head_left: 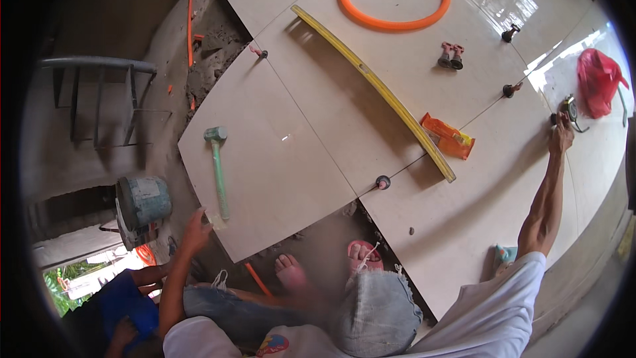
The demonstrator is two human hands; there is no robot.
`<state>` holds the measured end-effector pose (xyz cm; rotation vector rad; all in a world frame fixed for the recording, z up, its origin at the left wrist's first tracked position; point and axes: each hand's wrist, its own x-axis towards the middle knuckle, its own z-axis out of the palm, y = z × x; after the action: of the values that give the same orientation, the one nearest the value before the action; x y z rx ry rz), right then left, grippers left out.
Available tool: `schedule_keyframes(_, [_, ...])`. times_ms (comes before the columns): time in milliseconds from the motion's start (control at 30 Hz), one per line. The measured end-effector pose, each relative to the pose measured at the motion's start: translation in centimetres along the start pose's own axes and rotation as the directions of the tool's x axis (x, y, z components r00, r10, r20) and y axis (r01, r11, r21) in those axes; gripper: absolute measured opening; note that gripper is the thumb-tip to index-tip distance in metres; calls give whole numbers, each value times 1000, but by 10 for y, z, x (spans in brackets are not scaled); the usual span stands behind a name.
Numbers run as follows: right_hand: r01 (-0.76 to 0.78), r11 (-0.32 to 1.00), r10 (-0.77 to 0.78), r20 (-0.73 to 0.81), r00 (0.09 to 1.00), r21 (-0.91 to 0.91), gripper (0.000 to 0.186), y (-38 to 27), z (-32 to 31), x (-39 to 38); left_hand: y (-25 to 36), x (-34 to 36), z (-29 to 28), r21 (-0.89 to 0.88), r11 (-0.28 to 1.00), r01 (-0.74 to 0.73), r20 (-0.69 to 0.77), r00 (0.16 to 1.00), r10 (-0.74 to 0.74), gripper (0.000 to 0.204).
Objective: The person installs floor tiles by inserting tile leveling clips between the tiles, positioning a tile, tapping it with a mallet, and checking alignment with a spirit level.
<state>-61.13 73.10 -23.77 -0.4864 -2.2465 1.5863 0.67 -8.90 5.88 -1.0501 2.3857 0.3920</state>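
Note:
My right hand (562, 135) is stretched far out to the right, its fingers closed at the lower edge of a tape measure (569, 107). A small dark tile-levelling knob shows right beside the fingertips. My left hand (195, 231) rests at the left edge of a large pale floor tile (278, 179), fingers apart and holding nothing. Just above it on that tile lies a rubber mallet (218, 169) with a green handle. A long yellow spirit level (371, 76) lies slantwise over the tiles, partly over an orange packet (449, 136).
A coiled orange hose (394, 25) lies at the far side. Tile levellers (383, 182) stand along the joints, with a red plastic bag (598, 83) at right. A bucket (142, 200) and metal stand (99, 63) are at left. Another person in blue (132, 305) is at lower left.

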Motion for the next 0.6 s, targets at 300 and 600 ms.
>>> schedule_keyframes(300, [-113, 929, 181, -167, 969, 353, 41, -51, -43, -11, -37, -2, 10, 154, 980, -125, 140, 985, 104, 60])
schedule_keyframes(600, [-41, 850, -388, 675, 628, 526, 28, -289, 121, -345, 184, 50, -18, -314, 898, -307, -20, 948, 317, 38])
